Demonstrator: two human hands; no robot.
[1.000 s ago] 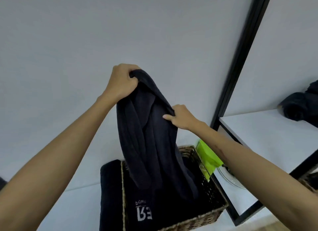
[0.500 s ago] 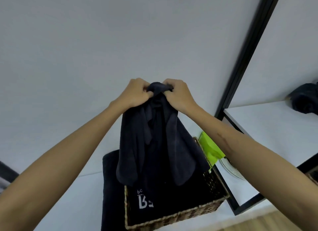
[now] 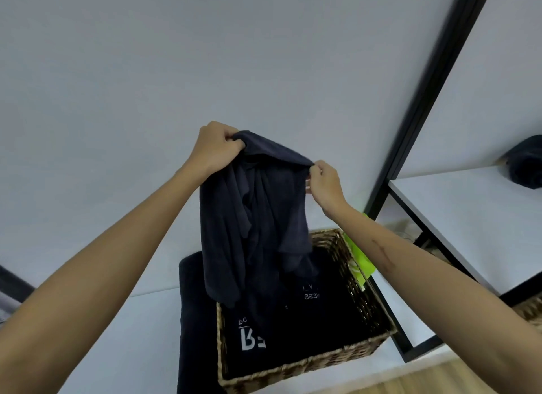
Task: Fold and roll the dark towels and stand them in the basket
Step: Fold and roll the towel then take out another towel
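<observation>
Towel (image 3: 258,217) above basket (image 3: 308,367); shelf (image 3: 457,206) to the right, rolled towel (image 3: 525,162) on it.

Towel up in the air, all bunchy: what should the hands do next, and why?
Probably pull the hands apart to stretch the top edge flat. The left hand and right hand both pinch the towel close together, so it hangs in crumpled folds over the basket. It likely needs to hang flat before folding.
</observation>
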